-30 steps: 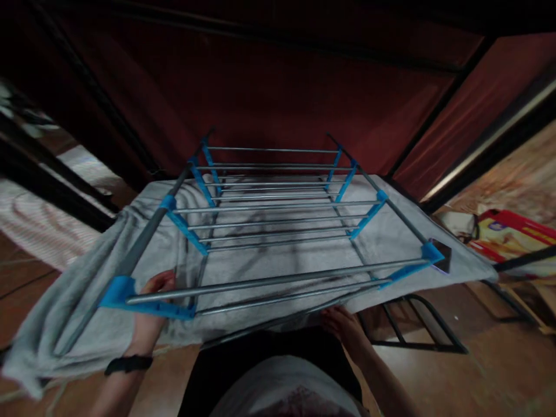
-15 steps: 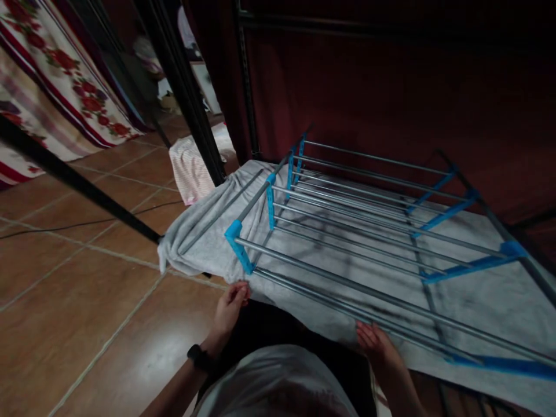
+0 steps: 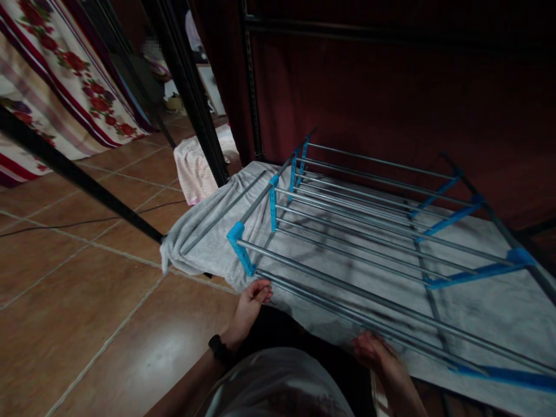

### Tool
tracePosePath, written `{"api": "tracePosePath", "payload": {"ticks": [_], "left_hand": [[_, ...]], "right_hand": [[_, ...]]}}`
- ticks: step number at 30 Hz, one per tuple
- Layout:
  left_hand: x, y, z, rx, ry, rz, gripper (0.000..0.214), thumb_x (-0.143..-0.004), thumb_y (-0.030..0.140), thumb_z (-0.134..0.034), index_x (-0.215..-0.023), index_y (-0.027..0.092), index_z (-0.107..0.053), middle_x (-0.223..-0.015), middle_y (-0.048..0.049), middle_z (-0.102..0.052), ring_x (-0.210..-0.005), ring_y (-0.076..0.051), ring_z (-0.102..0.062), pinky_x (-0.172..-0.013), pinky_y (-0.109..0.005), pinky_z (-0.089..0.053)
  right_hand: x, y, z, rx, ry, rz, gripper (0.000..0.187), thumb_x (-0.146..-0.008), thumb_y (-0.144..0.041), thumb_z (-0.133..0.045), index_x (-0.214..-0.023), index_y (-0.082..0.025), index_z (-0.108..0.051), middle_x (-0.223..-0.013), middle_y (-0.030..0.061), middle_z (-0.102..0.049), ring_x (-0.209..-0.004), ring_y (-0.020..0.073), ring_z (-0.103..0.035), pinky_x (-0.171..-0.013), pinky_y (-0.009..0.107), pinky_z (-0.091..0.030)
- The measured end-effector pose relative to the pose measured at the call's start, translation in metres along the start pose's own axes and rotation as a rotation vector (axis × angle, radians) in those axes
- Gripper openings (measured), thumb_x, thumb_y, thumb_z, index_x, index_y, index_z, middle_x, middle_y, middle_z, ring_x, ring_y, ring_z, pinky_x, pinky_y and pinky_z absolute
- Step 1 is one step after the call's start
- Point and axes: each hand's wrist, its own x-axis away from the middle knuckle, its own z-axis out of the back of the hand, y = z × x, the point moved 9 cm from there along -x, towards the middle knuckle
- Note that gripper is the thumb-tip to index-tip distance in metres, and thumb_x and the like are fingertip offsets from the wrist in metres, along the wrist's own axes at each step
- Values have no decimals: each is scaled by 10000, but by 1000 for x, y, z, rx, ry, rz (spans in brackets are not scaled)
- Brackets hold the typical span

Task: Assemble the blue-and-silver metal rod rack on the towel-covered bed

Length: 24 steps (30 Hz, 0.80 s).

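A shoe rack (image 3: 330, 282) of grey metal tubes with blue plastic joints lies on a grey blanket (image 3: 208, 255) in front of me. My left hand (image 3: 255, 296), with a black watch on the wrist, has its fingers curled together at the near left corner of the rack, close to the lowest front tubes. I see nothing in its fingers, and contact with the tubes is unclear. My right hand (image 3: 372, 349) is just below the front tubes, toward the right, its fingers bent in and slightly blurred. No object shows in it.
A dark metal frame post (image 3: 191, 92) and a slanting black bar (image 3: 87, 179) stand at the left. Dark red cloth (image 3: 369, 98) hangs behind the rack. Tiled floor (image 3: 108, 301), a cable, a striped cloth (image 3: 195, 168) and a flowered curtain (image 3: 78, 75) lie leftward.
My left hand has moved right, along the near edge of the rack. My right hand has dropped slightly away from the front tubes, and its fingers have curled in.
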Motion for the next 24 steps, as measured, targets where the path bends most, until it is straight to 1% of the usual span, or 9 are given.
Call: {"api": "tracePosePath", "payload": {"ticks": [2,5,7,9,11,13,16,20,24], "left_hand": [[0,0,6,-44,23,-49,389,-698,543,-781,-881,214,-685,-771,-29,-676,-706,-214,-661,-688,-359,-539],[2,10,27,-162,137,-210,255,-772,462,-701,-847,227,-639,-764,-17,-635,-717,-205,-618,-702,-352,-521],[4,23,44,-236,260,-325,179,-803,393,-658,-878,238,-611,-830,-25,-632,-784,-210,-619,-758,-356,-523],[5,35,56,-268,364,-407,192,-816,359,-640,-964,246,-591,-952,-45,-641,-888,-222,-635,-832,-371,-532],[1,45,58,-303,379,-461,307,-825,362,-653,-1099,247,-577,-1114,-76,-642,-1014,-240,-641,-921,-402,-529],[-7,51,52,-347,316,-487,439,-830,378,-674,-1230,243,-551,-1241,-102,-629,-1102,-261,-632,-993,-441,-511],[-19,51,42,-400,237,-490,449,-855,391,-650,-1263,224,-561,-1236,-114,-655,-1110,-279,-639,-1020,-474,-499],[-31,46,37,-386,199,-480,374,-892,376,-579,-1225,205,-599,-1208,-130,-693,-1161,-302,-647,-1058,-503,-486],[-35,49,38,-352,182,-453,360,-875,362,-584,-1197,205,-617,-1182,-128,-716,-1156,-312,-665,-1060,-516,-492]], "right_hand": [[12,-16,-14,96,-20,126,521,-647,-658,-825,-910,-216,-740,-963,98,-782,-866,294,-740,-797,402,-608],[34,-49,-50,362,-69,451,471,-859,-678,-644,-950,-226,-743,-998,96,-768,-937,281,-717,-896,398,-575],[48,-69,-82,580,-106,717,423,-981,-590,-512,-1042,-238,-738,-1104,101,-752,-1062,287,-693,-983,426,-540],[57,-82,-113,800,-100,962,386,-1042,-473,-435,-1210,-244,-696,-1260,104,-709,-1209,296,-640,-1075,473,-486],[58,-86,-139,1020,-62,1131,387,-1061,-374,-403,-1344,-230,-623,-1348,115,-666,-1245,305,-618,-1104,513,-459],[53,-86,-158,1225,-12,1208,392,-1060,-279,-391,-1399,-220,-579,-1335,123,-669,-1178,303,-649,-1060,511,-486],[45,-83,-175,1438,8,1243,388,-1031,-152,-401,-1349,-221,-612,-1198,110,-717,-1036,279,-692,-967,458,-530],[43,-83,-179,1496,-56,1259,435,-991,-66,-423,-1318,-253,-640,-1125,76,-729,-980,239,-701,-909,384,-546],[45,-84,-177,1503,-102,1267,447,-983,-52,-428,-1329,-235,-643,-1147,86,-719,-1003,241,-695,-911,382,-548]]}}
